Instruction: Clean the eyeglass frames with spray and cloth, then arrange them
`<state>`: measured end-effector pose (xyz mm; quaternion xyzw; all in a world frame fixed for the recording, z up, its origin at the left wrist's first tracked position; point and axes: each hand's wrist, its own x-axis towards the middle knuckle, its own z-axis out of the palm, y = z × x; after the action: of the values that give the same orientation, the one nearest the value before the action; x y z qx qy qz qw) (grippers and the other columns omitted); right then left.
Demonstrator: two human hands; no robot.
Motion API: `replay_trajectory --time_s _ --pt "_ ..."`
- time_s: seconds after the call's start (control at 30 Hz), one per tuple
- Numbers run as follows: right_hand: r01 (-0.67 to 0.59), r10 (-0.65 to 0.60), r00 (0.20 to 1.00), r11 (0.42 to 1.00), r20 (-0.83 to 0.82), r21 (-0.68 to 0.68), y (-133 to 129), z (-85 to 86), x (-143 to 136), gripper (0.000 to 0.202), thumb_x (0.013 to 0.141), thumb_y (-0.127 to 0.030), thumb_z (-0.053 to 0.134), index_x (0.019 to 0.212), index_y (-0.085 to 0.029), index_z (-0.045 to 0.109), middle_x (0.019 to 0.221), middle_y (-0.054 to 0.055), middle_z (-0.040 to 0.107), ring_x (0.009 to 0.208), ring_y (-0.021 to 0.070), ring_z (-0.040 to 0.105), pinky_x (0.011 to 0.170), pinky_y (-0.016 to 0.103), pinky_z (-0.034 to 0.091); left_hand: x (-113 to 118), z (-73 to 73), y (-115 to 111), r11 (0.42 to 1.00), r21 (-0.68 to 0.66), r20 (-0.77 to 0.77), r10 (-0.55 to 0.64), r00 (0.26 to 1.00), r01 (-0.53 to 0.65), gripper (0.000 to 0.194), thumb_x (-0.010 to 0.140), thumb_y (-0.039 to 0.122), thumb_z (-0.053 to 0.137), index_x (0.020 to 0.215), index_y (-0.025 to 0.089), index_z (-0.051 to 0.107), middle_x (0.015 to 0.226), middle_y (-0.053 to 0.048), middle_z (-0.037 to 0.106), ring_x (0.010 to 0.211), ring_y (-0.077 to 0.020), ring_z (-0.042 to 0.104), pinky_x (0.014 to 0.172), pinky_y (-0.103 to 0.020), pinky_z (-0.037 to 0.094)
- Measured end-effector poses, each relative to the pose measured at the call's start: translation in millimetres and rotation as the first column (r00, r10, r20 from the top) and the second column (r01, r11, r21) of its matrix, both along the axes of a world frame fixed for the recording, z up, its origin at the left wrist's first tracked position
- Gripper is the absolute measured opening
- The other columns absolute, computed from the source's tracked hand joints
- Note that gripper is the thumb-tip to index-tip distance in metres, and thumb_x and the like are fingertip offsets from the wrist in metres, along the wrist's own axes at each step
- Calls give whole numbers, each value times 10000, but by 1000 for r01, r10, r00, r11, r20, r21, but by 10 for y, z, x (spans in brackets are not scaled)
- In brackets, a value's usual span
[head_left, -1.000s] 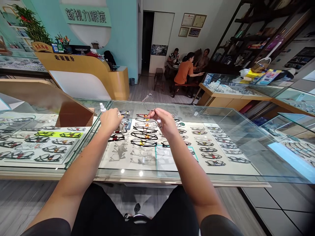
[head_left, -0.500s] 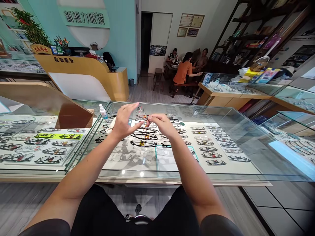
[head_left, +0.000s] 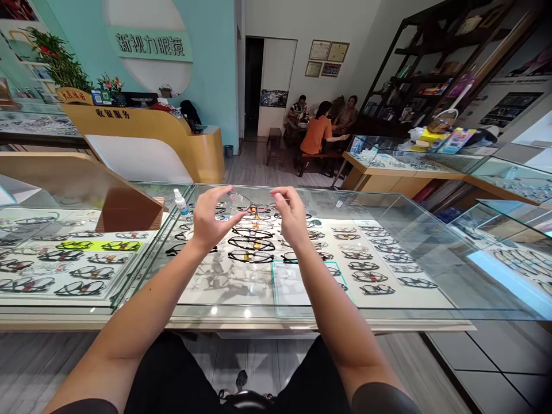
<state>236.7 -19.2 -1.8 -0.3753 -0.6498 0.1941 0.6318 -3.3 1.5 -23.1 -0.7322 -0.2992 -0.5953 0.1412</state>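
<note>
A pair of thin-framed glasses [head_left: 240, 201] is held up above the glass display case [head_left: 207, 310]. My left hand [head_left: 211, 218] grips it at the left side, with thumb and forefinger around a lens. To the right, my right hand [head_left: 290, 215] has its fingertips pinched together at the far side of the glasses; the thin part between them is hard to make out. Beneath the hands, several dark-framed glasses [head_left: 250, 257] lie in rows inside the case.
A white spray bottle [head_left: 180, 203] stands on the case beyond my left hand. At the left is a wooden-edged mirror or board [head_left: 129, 201]. Several people sit at the back near a person in an orange top [head_left: 317, 135].
My right hand has moved right, away from my left hand, and its fingers have changed position. The glasses have turned and shifted slightly left. The view has tilted up a little.
</note>
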Motion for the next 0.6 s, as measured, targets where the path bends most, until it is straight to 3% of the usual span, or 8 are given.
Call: replay_trajectory --time_s 0.07,0.17,0.3,0.37,0.53,0.6 --pt "104 -108 994 982 17 155 -13 -46 -36 384 1052 -586 638 1190 -238 720 1198 101 760 1111 271 715 964 436 564 4 29 -3 999 -1 93 35 995 -35 604 930 612 913 1361 231 728 1292 -134 832 1211 -335 799 1093 -496 610" --pt "145 -191 976 929 105 340 -51 -94 -101 466 1017 -581 723 1337 -246 667 1305 138 747 1223 314 712 1023 501 598 38 97 -44 997 -11 207 71 976 -70 601 919 663 901 1294 220 741 1223 -126 826 1151 -320 798 1044 -501 637" --pt "233 -315 941 871 128 432 -108 33 -152 544 1041 -599 722 1453 -260 621 1366 161 755 1288 334 724 1066 557 630 112 323 -151 998 -29 276 59 959 -53 615 912 696 891 1282 227 744 1205 -118 822 1112 -300 792 983 -483 651" --pt "265 -355 927 847 119 461 -138 236 -138 542 1068 -606 701 1481 -265 623 1367 158 768 1279 328 740 1075 559 637 137 539 -198 998 -42 282 51 958 -41 623 901 707 897 1277 234 743 1196 -113 817 1113 -292 789 977 -470 649" --pt "260 -401 902 798 157 543 -309 958 -26 569 1086 -645 690 1527 -288 648 1369 140 789 1277 317 761 1098 535 645 162 1220 -310 999 -43 298 1 955 12 642 863 706 935 1271 254 732 1195 -88 796 1132 -271 785 1023 -436 635" --pt "270 -411 898 796 156 542 -423 1169 13 553 1068 -644 724 1501 -301 688 1341 121 802 1249 315 771 1104 538 646 173 1409 -382 999 -32 309 -29 951 41 649 847 706 949 1269 263 735 1198 -78 796 1123 -266 784 1023 -431 633"
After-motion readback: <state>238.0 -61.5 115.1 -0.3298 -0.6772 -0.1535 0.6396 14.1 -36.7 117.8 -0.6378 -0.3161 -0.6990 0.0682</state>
